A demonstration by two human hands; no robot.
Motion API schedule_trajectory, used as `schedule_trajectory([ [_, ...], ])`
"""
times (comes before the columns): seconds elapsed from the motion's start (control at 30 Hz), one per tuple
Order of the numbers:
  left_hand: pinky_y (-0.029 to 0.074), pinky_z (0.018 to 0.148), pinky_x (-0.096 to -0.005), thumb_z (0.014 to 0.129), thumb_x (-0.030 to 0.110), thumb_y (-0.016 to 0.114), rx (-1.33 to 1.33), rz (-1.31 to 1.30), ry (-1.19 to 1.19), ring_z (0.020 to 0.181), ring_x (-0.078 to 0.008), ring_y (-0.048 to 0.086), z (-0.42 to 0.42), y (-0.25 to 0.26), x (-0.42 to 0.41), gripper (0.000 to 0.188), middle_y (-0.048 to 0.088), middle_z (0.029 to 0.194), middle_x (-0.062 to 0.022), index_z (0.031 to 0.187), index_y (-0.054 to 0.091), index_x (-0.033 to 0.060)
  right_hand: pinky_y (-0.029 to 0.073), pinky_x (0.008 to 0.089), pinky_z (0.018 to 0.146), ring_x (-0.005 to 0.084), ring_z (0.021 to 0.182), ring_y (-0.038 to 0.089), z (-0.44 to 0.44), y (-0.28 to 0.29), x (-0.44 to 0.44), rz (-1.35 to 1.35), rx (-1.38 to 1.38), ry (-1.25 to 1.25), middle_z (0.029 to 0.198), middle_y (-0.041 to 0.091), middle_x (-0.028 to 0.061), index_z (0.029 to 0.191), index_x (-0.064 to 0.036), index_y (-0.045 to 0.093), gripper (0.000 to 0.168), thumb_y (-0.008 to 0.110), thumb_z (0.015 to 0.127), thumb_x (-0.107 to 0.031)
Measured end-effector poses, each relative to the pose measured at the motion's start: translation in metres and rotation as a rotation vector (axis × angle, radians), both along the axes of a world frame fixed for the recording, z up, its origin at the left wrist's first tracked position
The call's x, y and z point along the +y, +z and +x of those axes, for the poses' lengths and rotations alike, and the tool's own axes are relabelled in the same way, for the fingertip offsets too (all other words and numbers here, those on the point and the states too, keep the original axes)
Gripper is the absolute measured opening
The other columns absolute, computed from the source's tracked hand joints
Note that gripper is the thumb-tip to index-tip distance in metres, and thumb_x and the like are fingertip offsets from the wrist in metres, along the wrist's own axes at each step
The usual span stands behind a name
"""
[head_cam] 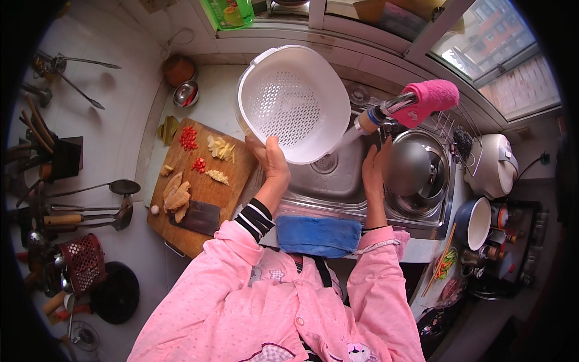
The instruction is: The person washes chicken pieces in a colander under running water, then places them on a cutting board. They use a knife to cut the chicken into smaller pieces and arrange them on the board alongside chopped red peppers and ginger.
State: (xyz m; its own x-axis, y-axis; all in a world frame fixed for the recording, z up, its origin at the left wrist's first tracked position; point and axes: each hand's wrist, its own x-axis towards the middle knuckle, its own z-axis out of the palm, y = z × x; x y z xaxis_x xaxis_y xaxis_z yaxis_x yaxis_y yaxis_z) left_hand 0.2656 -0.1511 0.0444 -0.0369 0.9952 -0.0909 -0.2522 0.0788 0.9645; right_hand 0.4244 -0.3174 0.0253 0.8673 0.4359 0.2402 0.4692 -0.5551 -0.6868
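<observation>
My left hand (271,158) grips the near left rim of a white plastic colander (289,104), tilted so that its perforated bottom shows. The colander looks empty. Below the faucet (375,118), which has a pink cloth (429,97) wrapped on its bend, my right hand (375,167) is raised over the sink divider with nothing seen in it; part of its fingers is hard to make out. The left sink basin (332,181) lies under and beside the colander. In the right basin sits a metal bowl (436,203), partly hidden by a blurred patch.
On the left, a wooden cutting board (239,181) holds a cleaver (196,217), chicken wings (175,194), chopped red chili (188,138) and sliced ginger or garlic (220,148). A blue cloth (319,235) lies along the sink's front edge. A rice cooker (491,165) and a pot (475,224) stand right.
</observation>
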Motion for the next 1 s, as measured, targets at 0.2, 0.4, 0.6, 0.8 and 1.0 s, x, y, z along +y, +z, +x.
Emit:
schedule_trajectory([
  [0.2, 0.033, 0.103, -0.0358, 0.073, 0.006, 0.052, 0.072, -0.017, -0.045, 0.117, -0.0268, 0.044, 0.007, -0.001, -0.014, 0.062, 0.044, 0.126, -0.0147, 0.132, 0.033, -0.0020, 0.016, 0.0415, 0.115, 0.0356, 0.144, 0.016, -0.088, 0.009, 0.032, 0.335, 0.252, 0.115, 0.154, 0.016, 0.0252, 0.148, 0.004, 0.016, 0.065, 0.045, 0.098, -0.027],
  [0.4, 0.024, 0.109, -0.0369, 0.073, 0.018, 0.057, 0.153, -0.185, -0.178, 0.124, -0.0315, 0.035, -0.004, -0.004, -0.027, 0.076, 0.033, 0.134, -0.0228, 0.135, 0.024, -0.0088, 0.020, 0.0415, 0.114, 0.0349, 0.142, 0.022, -0.061, -0.035, 0.029, 0.437, 0.499, 0.058, 0.154, 0.018, 0.0214, 0.150, -0.002, 0.010, 0.073, 0.053, 0.095, -0.026],
  [0.6, 0.047, 0.090, -0.0387, 0.073, 0.008, 0.055, 0.192, -0.363, -0.287, 0.105, -0.0287, 0.055, -0.018, -0.024, -0.015, 0.064, 0.051, 0.116, -0.0219, 0.130, 0.032, -0.0100, 0.042, 0.0398, 0.102, 0.0268, 0.121, 0.052, -0.036, -0.029, -0.003, 0.732, 1.370, 0.128, 0.139, 0.046, 0.0114, 0.144, -0.006, 0.031, 0.065, 0.062, 0.090, -0.026],
  [0.8, 0.053, 0.081, -0.0423, 0.077, 0.012, 0.052, 0.167, -0.586, -0.635, 0.092, -0.0306, 0.062, -0.030, -0.010, 0.003, 0.049, 0.058, 0.100, -0.0189, 0.120, 0.044, -0.0104, 0.038, 0.0425, 0.104, 0.0268, 0.122, 0.052, -0.006, -0.030, -0.027, 0.883, 1.763, 0.271, 0.131, 0.055, 0.0110, 0.136, -0.002, 0.043, 0.056, 0.060, 0.090, -0.030],
  [1.0, 0.044, 0.094, -0.0549, 0.079, 0.018, 0.053, 0.048, -0.856, -0.808, 0.114, -0.0374, 0.054, -0.030, 0.026, 0.013, 0.053, 0.056, 0.118, -0.0206, 0.125, 0.042, -0.0058, 0.053, 0.0402, 0.081, 0.0259, 0.109, 0.059, -0.018, -0.010, -0.036, 0.674, 1.500, 0.111, 0.124, 0.058, 0.0112, 0.136, -0.005, 0.041, 0.059, 0.058, 0.083, -0.024],
])
